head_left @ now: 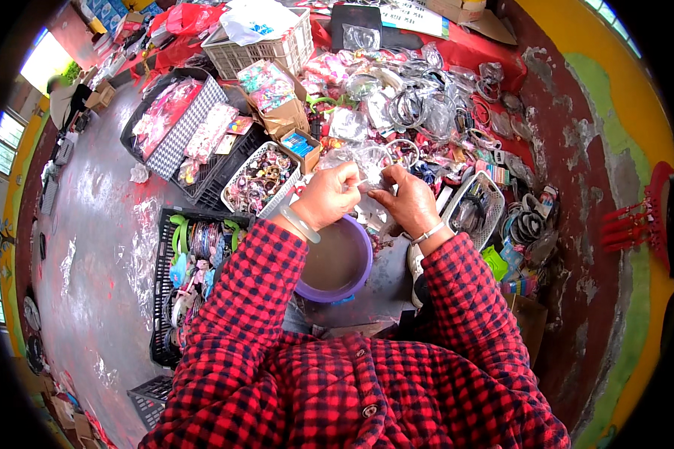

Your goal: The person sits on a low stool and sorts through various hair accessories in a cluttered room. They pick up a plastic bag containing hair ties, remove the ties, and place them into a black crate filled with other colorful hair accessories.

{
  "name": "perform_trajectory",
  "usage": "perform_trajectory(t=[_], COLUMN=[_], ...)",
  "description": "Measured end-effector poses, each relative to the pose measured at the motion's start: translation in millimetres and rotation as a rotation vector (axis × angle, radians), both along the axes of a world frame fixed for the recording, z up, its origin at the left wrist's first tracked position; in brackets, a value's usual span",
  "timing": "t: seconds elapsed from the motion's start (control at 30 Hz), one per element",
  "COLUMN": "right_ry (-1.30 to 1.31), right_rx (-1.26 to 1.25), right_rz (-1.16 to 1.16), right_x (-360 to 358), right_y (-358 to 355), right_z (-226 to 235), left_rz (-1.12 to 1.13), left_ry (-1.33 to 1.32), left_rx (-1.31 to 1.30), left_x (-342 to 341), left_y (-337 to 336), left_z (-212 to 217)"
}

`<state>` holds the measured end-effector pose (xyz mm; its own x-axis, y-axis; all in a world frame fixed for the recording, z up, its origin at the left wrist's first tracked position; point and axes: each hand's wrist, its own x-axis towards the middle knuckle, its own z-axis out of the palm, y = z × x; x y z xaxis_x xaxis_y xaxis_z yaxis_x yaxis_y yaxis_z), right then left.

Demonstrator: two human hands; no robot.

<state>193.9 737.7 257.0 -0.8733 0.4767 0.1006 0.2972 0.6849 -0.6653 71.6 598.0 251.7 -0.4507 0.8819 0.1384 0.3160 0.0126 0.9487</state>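
Evidently the left hand (326,196) has its thumb and forefinger closed on a small pale piece (362,182), which pokes out from those fingertips toward the right hand (410,200). That right hand is curled, thumb and forefinger near each other, but whether it nips anything cannot be told. The piece sits in the gap between the two grips, with clear film (375,212) just below it. It looks very light and thin; the film would likely be soft, slippery and easily torn, so a fingertip pinch close to an edge should suit better than a full grasp. Below the grip stands a purple basin (369,253) of murky liquid; left of it, a white basket (280,197) of small hair accessories; beyond it, a heap of bagged goods (419,105).
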Motion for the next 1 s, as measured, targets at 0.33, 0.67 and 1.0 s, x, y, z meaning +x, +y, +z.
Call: perform_trajectory(t=[0.33,0.67,1.0], right_ry=[0.193,0.37,0.145], right_rx=[-0.113,0.286,0.161], right_rz=[0.056,-0.057,-0.055], right_x=[2,11,-3], right_y=[15,4,-8], right_z=[-7,13,-10], left_rz=[-0.109,0.175,-0.043], left_ry=[-0.645,-0.658,-0.546], left_rx=[-0.004,0.061,0.131], left_x=[-12,-16,7], left_y=[-2,0,5], left_z=[7,-4,3])
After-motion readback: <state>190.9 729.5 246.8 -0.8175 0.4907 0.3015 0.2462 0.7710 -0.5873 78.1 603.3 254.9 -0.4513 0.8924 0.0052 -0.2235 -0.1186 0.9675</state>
